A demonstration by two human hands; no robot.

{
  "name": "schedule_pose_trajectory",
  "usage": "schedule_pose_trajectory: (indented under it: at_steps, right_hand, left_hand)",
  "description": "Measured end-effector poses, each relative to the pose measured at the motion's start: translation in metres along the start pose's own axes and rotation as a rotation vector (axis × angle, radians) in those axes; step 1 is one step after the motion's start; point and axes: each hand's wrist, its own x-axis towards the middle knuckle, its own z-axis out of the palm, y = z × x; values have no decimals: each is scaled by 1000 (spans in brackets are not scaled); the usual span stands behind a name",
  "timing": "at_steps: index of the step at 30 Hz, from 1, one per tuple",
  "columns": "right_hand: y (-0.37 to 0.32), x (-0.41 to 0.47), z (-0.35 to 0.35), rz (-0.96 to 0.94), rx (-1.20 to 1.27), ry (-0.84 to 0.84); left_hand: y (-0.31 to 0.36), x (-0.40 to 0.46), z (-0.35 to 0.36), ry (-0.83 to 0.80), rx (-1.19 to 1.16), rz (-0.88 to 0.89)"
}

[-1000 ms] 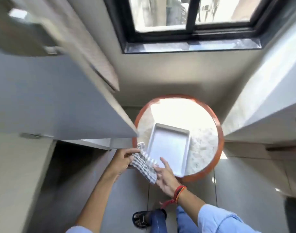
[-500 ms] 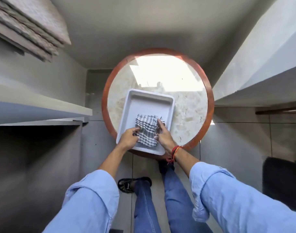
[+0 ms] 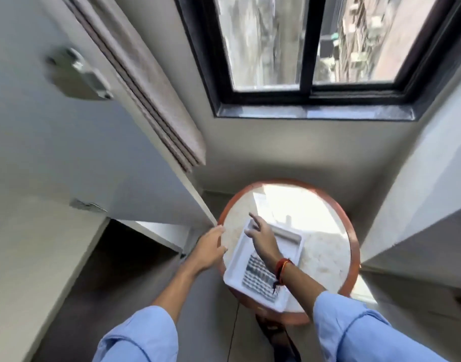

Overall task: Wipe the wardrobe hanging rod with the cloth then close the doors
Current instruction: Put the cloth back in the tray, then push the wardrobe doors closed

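The checked cloth point(image 3: 259, 279) lies in the white tray point(image 3: 236, 267) on the round table point(image 3: 352, 254). Both hands are empty, fingers spread: the right hand point(image 3: 263, 237) above the tray, the left hand point(image 3: 209, 248) seemingly touching the open wardrobe door point(image 3: 93, 163).

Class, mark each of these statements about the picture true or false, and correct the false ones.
1. The checked cloth lies in the white tray. True.
2. The right hand grips the cloth. False: it is open above the tray, holding nothing.
3. The tray sits on the round table. True.
4. The left hand rests inside the tray. False: it is beside the table's edge, near the wardrobe door.
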Motion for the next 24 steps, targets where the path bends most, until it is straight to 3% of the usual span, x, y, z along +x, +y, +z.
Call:
schedule_pose_trajectory:
  at_steps: [4, 8, 13, 18, 24]
  right_hand:
    - [-167, -38, 8, -456, 59, -32]
    - [-311, -109, 26, -849, 88, -117]
    - [-436, -194, 67, -1054, -33, -138]
    - [-434, -230, 93, -1054, -165, 38]
    - [-398, -246, 105, -1309, -367, 39]
  left_hand:
    - [4, -84, -85, 179, -4, 19]
    - [9, -175, -160, 478, -72, 44]
    - [22, -288, -212, 826, -83, 106]
    - [12, -375, -228, 953, -79, 104]
    - [-7, -443, -239, 1087, -82, 65]
